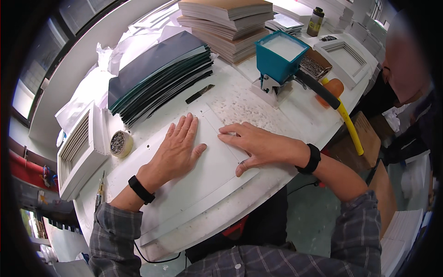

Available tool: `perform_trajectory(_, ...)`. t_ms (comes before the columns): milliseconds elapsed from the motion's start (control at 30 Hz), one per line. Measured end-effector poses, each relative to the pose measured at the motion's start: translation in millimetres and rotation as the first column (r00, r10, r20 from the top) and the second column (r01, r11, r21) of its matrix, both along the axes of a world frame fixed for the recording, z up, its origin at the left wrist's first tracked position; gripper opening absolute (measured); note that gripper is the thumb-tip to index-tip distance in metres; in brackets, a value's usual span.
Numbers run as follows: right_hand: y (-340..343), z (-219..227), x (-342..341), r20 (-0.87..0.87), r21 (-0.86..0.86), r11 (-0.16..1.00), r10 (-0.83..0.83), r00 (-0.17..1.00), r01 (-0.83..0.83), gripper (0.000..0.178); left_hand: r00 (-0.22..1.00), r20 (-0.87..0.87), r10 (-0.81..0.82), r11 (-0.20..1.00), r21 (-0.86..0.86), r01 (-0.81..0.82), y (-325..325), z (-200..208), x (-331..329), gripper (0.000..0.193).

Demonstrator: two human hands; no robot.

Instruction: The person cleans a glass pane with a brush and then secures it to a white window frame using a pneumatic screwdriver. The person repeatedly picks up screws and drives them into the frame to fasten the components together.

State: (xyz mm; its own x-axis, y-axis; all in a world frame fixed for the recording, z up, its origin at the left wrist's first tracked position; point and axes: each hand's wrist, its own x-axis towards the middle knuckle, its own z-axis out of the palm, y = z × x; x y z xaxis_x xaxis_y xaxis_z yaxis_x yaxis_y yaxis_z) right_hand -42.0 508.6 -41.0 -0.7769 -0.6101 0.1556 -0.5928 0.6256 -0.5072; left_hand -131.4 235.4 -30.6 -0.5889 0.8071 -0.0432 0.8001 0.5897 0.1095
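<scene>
A thin white panel (191,189) lies flat on the white worktable under both of my hands. My left hand (177,150) rests palm down on it, fingers stretched forward and thumb out to the side. To its right, my right hand (260,143) is on the panel's right part, with fingers and thumb spread apart and nothing visible between them. Beyond my hands lies a black-handled knife (199,94). White crumbs (242,111) are scattered on the tabletop just past my right hand.
A stack of dark sheets (159,76) and piled boards (226,21) stand behind. A round tub of metal bits (121,144) and a slatted white frame (80,152) are left. Right are a teal hopper (279,57), a yellow handle (350,127) and another person (408,64).
</scene>
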Motion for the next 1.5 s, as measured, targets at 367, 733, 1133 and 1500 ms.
perform_trajectory(367, -2.5, -0.4, -0.1, 0.078, -0.024, 0.999, -0.023, 0.997, 0.025, 0.097, 1.0, 0.029, 0.001, 0.998, -0.065, 0.001, -40.8, -4.4, 16.1, 0.079)
perform_trajectory(733, -1.6, 2.2, 0.2, 0.06, 0.003, 1.0, -0.024, 0.998, 0.024, 0.095, 0.95, 0.153, 0.273, 0.943, -0.238, -0.233, -170.1, 25.0, 48.0, 0.087)
perform_trajectory(1133, -7.9, 3.0, -8.5, -0.104, 0.331, 0.939, -0.056, 0.993, 0.088, 0.078, 0.957, 0.08, 0.28, 0.954, -0.138, -0.268, -190.5, 11.9, 60.9, 0.083)
perform_trajectory(1500, -31.6, 6.0, -38.6, -0.183, 0.397, 0.913, -0.022, 0.983, 0.095, 0.086, 0.95, 0.1, 0.296, 0.948, -0.149, -0.28, -189.2, 14.4, 61.0, 0.082)
